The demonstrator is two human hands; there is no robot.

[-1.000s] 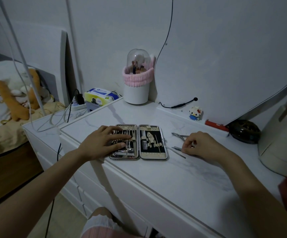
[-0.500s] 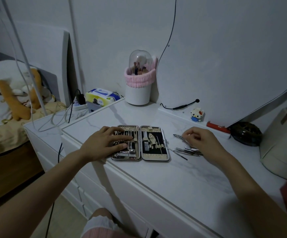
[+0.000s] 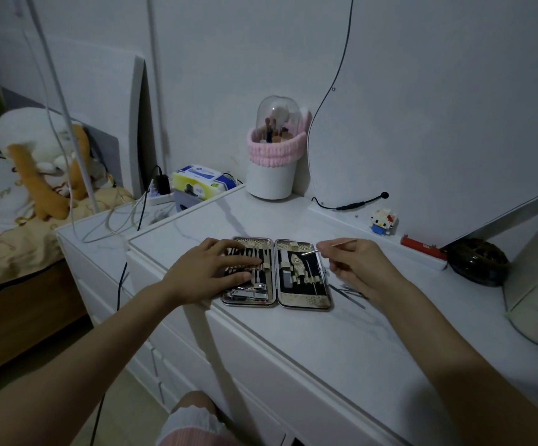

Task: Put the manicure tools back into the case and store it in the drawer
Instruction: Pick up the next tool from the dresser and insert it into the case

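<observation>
The manicure case (image 3: 304, 302) lies open flat near the front edge of the white dresser top (image 3: 341, 342), both halves holding metal tools in straps. My left hand (image 3: 209, 272) rests flat, fingers spread, on the case's left half. My right hand (image 3: 362, 268) hovers just right of the case and pinches a thin metal tool (image 3: 336, 245), whose tip points over the case's right half. Several loose thin tools (image 3: 352, 294) lie on the top beside the case, partly hidden under my right hand.
A white brush holder (image 3: 272, 177) with a pink band and clear dome stands at the back. A small block figure (image 3: 381, 222), a red item (image 3: 422, 246) and a dark round dish (image 3: 476, 262) line the right. Drawer fronts (image 3: 261, 375) lie below the front edge.
My right hand has lifted one thin tool off the pile and carried it left toward the case's right half. My left hand has stayed on the left half.
</observation>
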